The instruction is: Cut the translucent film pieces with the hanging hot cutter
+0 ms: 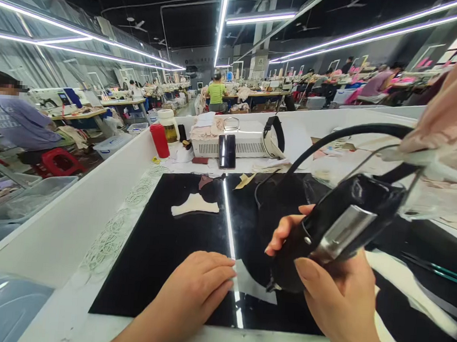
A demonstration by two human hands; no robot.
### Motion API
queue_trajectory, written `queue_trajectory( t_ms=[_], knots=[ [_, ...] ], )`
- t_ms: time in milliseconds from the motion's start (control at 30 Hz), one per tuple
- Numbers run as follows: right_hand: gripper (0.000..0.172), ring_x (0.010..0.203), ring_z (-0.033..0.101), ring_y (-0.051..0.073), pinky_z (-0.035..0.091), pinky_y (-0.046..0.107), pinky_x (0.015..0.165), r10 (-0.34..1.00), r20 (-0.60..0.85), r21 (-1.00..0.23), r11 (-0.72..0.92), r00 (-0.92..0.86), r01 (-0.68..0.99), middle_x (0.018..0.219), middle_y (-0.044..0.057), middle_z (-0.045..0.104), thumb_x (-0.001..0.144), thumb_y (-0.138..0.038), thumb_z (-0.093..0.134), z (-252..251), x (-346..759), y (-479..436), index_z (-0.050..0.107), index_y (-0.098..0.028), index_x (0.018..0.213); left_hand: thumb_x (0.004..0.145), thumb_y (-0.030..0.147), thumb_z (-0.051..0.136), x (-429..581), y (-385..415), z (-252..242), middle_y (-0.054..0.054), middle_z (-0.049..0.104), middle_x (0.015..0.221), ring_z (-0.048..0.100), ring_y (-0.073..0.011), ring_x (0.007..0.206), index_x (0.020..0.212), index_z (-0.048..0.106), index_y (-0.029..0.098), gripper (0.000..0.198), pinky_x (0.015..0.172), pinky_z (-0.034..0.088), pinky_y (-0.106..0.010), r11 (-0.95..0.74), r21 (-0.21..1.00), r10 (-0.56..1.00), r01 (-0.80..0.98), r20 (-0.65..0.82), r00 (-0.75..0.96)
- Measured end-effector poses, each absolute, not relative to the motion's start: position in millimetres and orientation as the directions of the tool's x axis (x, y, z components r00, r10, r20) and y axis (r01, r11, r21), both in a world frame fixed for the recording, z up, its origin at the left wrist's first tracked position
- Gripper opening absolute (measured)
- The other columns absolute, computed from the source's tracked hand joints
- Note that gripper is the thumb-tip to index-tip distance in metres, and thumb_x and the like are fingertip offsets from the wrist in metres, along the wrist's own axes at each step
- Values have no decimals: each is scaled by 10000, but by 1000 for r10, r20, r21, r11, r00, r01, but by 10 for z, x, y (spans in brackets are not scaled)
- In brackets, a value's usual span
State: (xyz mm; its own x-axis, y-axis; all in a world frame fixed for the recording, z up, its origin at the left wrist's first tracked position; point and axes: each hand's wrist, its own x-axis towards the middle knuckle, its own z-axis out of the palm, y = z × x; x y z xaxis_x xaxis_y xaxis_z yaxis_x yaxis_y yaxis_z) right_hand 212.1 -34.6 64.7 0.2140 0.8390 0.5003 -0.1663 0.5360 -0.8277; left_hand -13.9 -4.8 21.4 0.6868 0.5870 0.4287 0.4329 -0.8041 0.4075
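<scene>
My right hand grips a black hand-held power tool with a silver metal plate on its side and a thick black cable at its rear end. The tool's narrow tip points down at the right part of a small, thin, pale grey piece of cloth; whether it touches cannot be made out. Palm down on the glossy black board, my left hand rests its outstretched fingertips at the cloth's left edge. Its thumb is hidden. Farther back on the board lies a cream, curved cut piece.
Teal-handled tweezers and cream strips lie at the right. Behind the board stand a phone, a white vented box and a red cup. Cord loops line the left. A white wall edges the table.
</scene>
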Motion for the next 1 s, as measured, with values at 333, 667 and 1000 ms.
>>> queue_trajectory(
  t_ms=[333, 667, 1000],
  knots=[
    [310, 685, 651, 150, 577, 276, 580, 843, 492, -784, 538, 219, -310, 883, -7, 664, 931, -391, 761, 628, 1558, -209, 601, -309, 1183, 863, 150, 789, -596, -148, 191, -40, 658, 1119, 662, -206, 1005, 1169, 700, 247, 333, 910, 562, -338, -548, 512, 820, 661, 172, 547],
    [365, 717, 655, 165, 583, 303, 595, 872, 460, -788, 489, 171, -375, 922, 9, 668, 957, -335, 728, 482, 1254, -128, 547, -329, 1275, 841, 151, 830, -544, -163, -9, -18, 651, 1119, 627, -205, 1050, 1028, 721, 253, 239, 935, 506, -348, -535, 581, 832, 613, 235, 503],
    [330, 714, 646, 164, 592, 328, 639, 863, 478, -789, 503, 163, -352, 892, -3, 648, 939, -363, 748, 515, 1258, -101, 574, -312, 1215, 918, 123, 717, -516, -198, 69, 9, 694, 1115, 632, -184, 1060, 1109, 690, 271, 243, 958, 492, -329, -445, 705, 872, 553, 199, 448]
  ],
)
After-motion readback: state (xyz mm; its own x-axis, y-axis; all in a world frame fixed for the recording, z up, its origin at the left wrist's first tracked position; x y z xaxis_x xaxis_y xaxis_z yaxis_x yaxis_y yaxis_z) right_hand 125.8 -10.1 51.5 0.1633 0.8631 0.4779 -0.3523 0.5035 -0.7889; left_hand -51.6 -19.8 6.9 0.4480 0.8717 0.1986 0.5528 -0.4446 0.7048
